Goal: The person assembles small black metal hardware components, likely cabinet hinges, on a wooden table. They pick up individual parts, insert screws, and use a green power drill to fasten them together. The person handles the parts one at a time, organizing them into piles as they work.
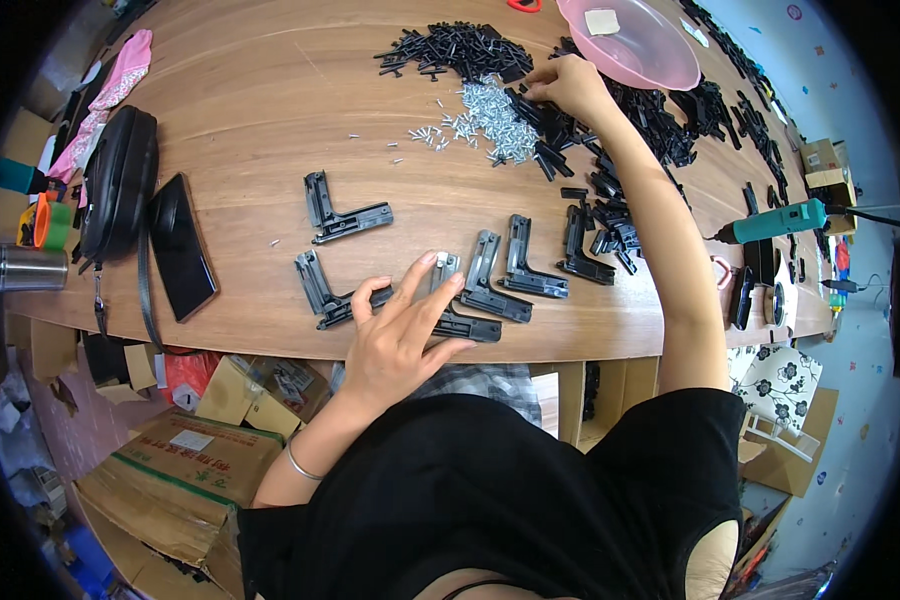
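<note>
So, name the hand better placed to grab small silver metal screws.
Right, likely: the right hand is beside the silver screw pile; the left hand is farther off, at a glossy black L-shaped part.

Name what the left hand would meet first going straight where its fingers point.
Past the black L-shaped part under it, the left hand would likely meet the pile of silver screws first, though depth is hard to judge.

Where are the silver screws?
In the head view, the silver screws lie upper centre, below a heap of black pieces, left of the right hand.
</note>
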Action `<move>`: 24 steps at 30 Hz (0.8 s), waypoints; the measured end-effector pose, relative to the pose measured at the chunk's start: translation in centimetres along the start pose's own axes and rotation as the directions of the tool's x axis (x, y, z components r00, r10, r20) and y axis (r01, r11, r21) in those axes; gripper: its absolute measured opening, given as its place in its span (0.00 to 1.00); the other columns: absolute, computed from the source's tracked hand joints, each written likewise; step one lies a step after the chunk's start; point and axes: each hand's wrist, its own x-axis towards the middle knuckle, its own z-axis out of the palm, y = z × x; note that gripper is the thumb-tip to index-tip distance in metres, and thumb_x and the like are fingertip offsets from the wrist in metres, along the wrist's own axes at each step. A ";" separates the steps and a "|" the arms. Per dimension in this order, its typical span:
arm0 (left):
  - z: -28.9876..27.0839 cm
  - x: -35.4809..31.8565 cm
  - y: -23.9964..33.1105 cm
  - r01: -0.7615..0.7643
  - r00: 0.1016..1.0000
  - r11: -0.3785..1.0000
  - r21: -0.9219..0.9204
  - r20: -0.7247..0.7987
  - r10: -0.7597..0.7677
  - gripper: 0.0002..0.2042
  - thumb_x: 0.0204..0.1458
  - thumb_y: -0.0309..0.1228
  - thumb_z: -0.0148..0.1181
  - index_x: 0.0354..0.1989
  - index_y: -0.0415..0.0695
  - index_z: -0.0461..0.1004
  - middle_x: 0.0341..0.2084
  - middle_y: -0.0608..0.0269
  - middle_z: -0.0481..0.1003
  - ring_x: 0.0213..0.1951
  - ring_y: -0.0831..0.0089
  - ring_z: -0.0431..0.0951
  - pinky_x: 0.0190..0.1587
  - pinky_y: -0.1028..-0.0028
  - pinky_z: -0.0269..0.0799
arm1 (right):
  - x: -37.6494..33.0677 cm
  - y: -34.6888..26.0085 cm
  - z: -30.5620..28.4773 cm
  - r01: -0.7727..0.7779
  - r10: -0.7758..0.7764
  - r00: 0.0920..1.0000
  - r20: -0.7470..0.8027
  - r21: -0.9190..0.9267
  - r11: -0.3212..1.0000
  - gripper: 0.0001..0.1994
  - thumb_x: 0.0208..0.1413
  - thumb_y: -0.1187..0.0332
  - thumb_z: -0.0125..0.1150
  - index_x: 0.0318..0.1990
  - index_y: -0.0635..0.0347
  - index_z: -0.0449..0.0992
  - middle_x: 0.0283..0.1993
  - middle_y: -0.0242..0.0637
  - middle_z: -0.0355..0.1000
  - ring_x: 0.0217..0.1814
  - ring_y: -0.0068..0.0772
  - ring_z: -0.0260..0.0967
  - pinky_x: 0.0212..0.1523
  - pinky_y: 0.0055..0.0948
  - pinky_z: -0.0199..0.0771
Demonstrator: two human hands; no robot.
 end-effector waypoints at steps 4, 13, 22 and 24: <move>0.0 0.0 0.1 0.004 1.000 1.000 0.006 -0.009 -0.004 0.33 0.39 0.45 0.66 0.55 0.45 0.64 0.38 0.63 0.76 0.58 0.69 0.64 0.52 0.63 0.50 | 0.4 1.1 -0.6 -0.018 0.020 0.999 0.048 -0.044 0.999 0.12 0.35 0.67 0.69 0.33 0.53 0.81 0.31 0.40 0.77 0.34 0.36 0.75 0.40 0.30 0.73; 0.1 -0.2 0.1 0.011 1.000 1.000 0.011 0.002 -0.011 0.34 0.39 0.45 0.65 0.56 0.45 0.63 0.37 0.63 0.77 0.59 0.70 0.63 0.53 0.63 0.49 | -0.2 -2.4 0.1 0.035 -0.035 0.999 0.028 0.005 0.999 0.15 0.36 0.67 0.68 0.36 0.60 0.80 0.33 0.44 0.76 0.34 0.33 0.74 0.40 0.27 0.72; 0.2 -0.2 0.1 0.013 1.000 1.000 -0.008 -0.008 -0.013 0.34 0.39 0.45 0.66 0.56 0.45 0.64 0.33 0.63 0.77 0.59 0.71 0.63 0.53 0.61 0.48 | 1.3 -1.5 -1.1 -0.213 0.100 0.932 0.349 0.302 0.929 0.12 0.36 0.68 0.71 0.31 0.60 0.80 0.22 0.30 0.71 0.23 0.20 0.63 0.24 0.18 0.60; 0.2 -0.2 0.1 0.009 1.000 1.000 -0.002 -0.006 -0.009 0.34 0.39 0.45 0.66 0.56 0.45 0.64 0.33 0.63 0.77 0.59 0.70 0.63 0.53 0.61 0.48 | 1.1 -0.8 -1.3 -0.241 0.121 0.930 0.346 0.328 0.913 0.11 0.38 0.68 0.70 0.31 0.60 0.80 0.23 0.29 0.71 0.23 0.19 0.63 0.24 0.18 0.61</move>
